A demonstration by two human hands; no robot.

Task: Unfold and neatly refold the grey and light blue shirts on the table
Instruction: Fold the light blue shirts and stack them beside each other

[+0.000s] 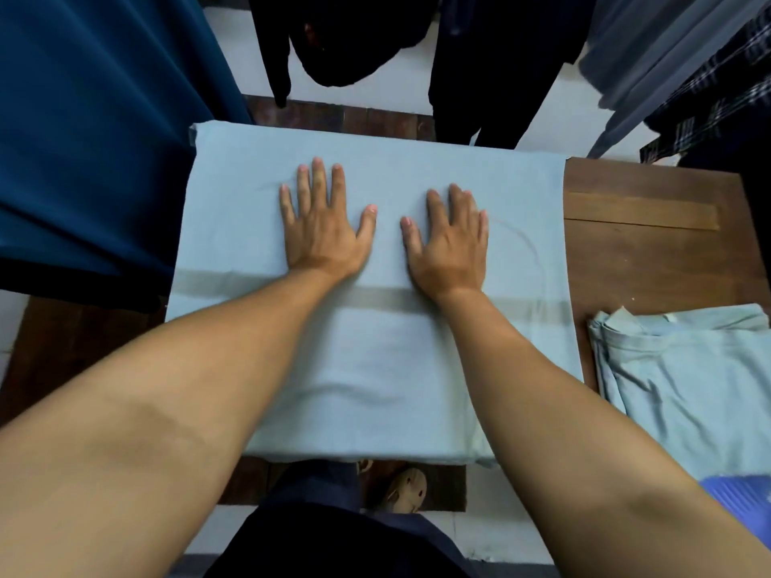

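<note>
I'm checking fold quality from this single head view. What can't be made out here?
1. Head view: light blue shirt beneath the left hand and right hand, covered by the flat palms.
2. Head view: the folded shirt on the right runs off the frame edge and behind the right forearm.
3. Head view: left side of the table, hidden by hanging dark blue fabric.

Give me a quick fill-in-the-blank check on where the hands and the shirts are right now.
1. The left hand and right hand rest palms ____ on the wide light blue fabric shirt.
2. The smaller folded pale blue shirt lies on the person's ____ side of the wide one.
3. Both shirts sit on a dark brown table made of ____.

Missing words: down; right; wood.
</note>
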